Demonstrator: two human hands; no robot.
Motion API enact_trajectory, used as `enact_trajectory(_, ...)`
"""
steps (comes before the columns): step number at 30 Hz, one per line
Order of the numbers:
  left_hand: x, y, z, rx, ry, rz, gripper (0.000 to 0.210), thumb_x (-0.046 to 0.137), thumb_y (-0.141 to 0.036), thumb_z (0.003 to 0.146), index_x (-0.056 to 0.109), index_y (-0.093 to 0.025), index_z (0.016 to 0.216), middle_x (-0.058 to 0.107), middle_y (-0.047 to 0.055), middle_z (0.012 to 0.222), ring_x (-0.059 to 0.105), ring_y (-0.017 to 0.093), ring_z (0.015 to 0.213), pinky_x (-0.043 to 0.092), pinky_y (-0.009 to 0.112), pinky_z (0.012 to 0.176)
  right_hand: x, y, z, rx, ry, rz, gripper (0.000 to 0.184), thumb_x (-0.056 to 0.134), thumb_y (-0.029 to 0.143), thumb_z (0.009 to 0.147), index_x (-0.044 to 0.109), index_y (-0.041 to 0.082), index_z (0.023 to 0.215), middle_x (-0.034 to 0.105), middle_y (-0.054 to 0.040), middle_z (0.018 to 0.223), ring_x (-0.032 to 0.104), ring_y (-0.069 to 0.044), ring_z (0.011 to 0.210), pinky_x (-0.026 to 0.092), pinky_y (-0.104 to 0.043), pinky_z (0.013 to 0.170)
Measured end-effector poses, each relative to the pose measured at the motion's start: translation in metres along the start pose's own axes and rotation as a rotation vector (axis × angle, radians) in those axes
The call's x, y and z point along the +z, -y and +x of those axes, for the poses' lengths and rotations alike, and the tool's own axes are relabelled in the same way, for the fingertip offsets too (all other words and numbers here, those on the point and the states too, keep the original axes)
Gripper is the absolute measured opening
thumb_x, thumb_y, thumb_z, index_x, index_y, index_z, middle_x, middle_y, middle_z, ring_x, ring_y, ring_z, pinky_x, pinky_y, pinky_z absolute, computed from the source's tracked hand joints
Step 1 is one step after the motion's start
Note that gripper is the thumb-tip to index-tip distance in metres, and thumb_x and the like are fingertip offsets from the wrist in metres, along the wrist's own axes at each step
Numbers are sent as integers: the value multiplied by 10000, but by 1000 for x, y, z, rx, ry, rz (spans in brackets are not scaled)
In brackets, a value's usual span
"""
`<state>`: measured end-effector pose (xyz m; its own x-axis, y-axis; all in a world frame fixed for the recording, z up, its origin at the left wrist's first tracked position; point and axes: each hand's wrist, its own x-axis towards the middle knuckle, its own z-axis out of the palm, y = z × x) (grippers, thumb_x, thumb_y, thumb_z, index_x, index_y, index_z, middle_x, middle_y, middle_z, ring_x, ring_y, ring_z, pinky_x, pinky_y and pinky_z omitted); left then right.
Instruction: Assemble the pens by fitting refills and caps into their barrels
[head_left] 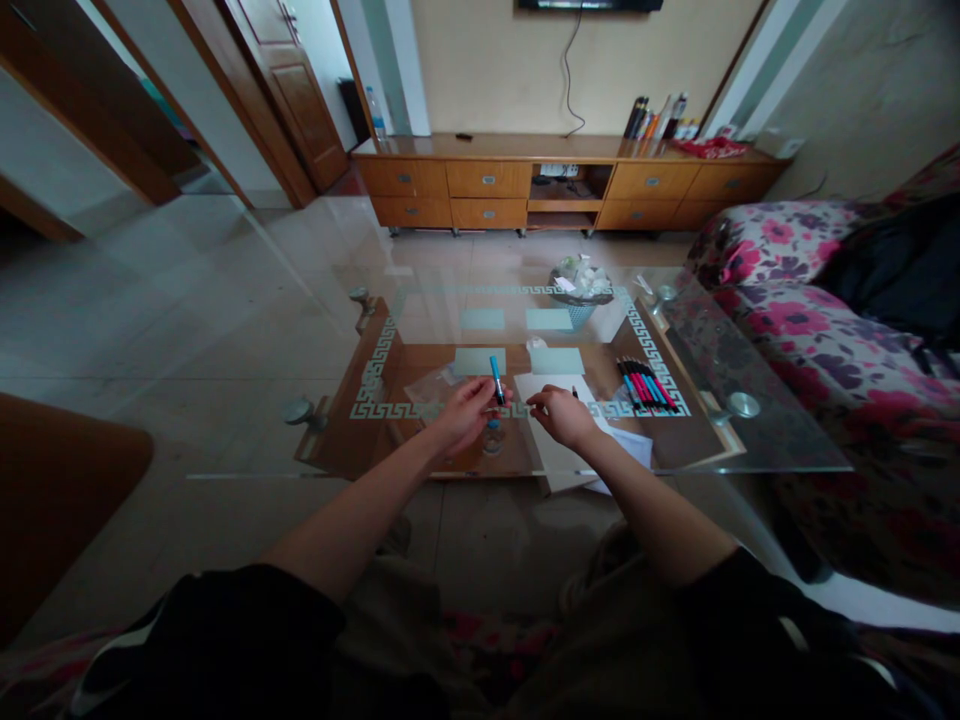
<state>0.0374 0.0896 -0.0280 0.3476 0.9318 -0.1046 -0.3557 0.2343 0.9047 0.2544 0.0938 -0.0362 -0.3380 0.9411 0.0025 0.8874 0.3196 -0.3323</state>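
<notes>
Upright in my left hand [466, 412] is a marker [496, 376] with a bright blue upper part and a dark lower part, pinched between thumb and fingers. To its right, my right hand [564, 414] hovers over a white sheet [553, 455], fingers curled together. A small dark tip shows just behind that hand, and I cannot make out what its fingers hold. Farther right, a row of black, pink and blue markers [646, 384] lies side by side on the glass table [780, 455].
Beyond the glass table stands a bin [581, 312] with a dark liner and crumpled waste. A clear plastic bag [429, 388] lies left of my hands. A flowered sofa [810, 320] borders the right side, and a wooden cabinet [487, 180] runs along the wall.
</notes>
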Motion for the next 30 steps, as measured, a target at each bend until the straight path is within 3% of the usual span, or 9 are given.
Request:
enact_trajectory(3,-1,-1,0,74,-6,150,301,584,-444,915,608,-167,1030,698,110,1037,678,190,876,517,289,701,0,0,0,10,1,8,202,583,267,912,741,243,1037,678,-73,1017,643,-189,881,453,-257,760)
enact_trajectory(8,-11,3,1,251,-51,608,249,607,-411,893,653,-168,917,687,57,888,635,169,839,511,293,779,-1,1,1,19,-17,48,110,620,242,878,704,213,942,682,-60,977,633,-180,893,444,-245,762)
enact_trajectory(10,-14,6,3,240,-84,550,228,617,-389,884,637,-164,913,674,41,836,626,151,776,508,279,738,-2,3,1,9,-16,60,85,630,240,867,690,202,913,683,-60,961,631,-178,886,443,-246,775)
enact_trajectory(14,-14,10,5,60,-156,240,294,674,-352,841,621,-156,1055,686,51,897,640,134,761,491,238,658,-3,3,2,-9,-25,82,68,642,242,853,676,194,889,688,-60,935,629,-179,877,440,-250,799)
enact_trajectory(20,-7,3,0,-79,-126,35,313,712,-335,825,619,-165,1071,659,59,973,683,139,735,494,224,598,-4,1,2,-17,-76,127,64,624,257,866,660,206,879,697,-43,929,632,-170,862,436,-243,787)
enact_trajectory(25,-6,1,-1,-54,-122,-2,292,685,-333,857,579,-182,1083,638,43,979,711,140,717,530,241,635,-5,2,2,-4,-71,130,61,634,262,859,657,206,860,702,-39,915,634,-168,849,432,-242,768)
enact_trajectory(30,-8,3,0,-18,-131,62,311,678,-388,858,554,-209,1080,641,40,999,695,142,720,510,232,572,-7,3,1,1,-62,142,77,634,266,858,672,205,883,708,-42,923,613,-150,757,423,-235,688)
